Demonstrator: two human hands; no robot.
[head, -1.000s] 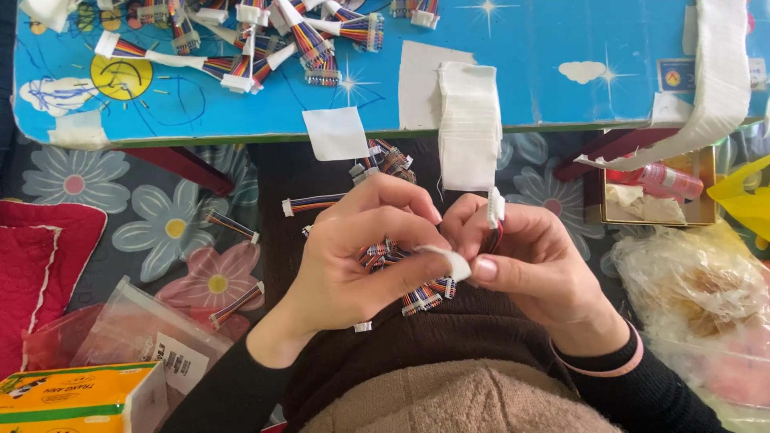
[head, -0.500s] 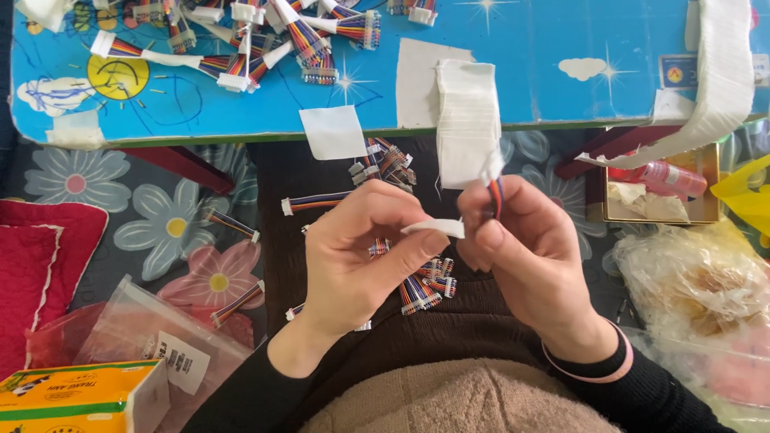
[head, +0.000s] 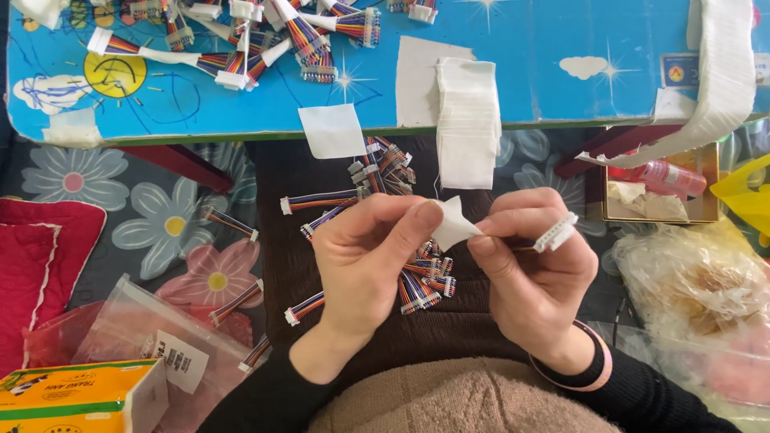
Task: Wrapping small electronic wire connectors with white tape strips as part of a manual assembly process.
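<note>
My left hand [head: 367, 256] pinches a small white strip of tape [head: 451, 224] between thumb and forefinger. My right hand [head: 536, 273] holds a short multicoloured ribbon cable by its white plastic connector [head: 556, 232], and its thumb also touches the tape. Both hands meet over my lap. Beneath them lies a loose pile of similar ribbon cables [head: 421, 281] on dark cloth.
A low blue table [head: 561, 88] spans the top, carrying more ribbon cables [head: 265, 40], a stack of white tape pieces [head: 468, 120] hanging over its edge and a long tape strip [head: 722, 72]. Plastic bags [head: 136, 353] and a yellow box [head: 72, 397] lie lower left; crinkled bags [head: 690, 297] right.
My hands have drawn slightly apart and dropped lower. The white connector now sticks out to the right of my right fingers, and the tape piece is stretched between both hands.
</note>
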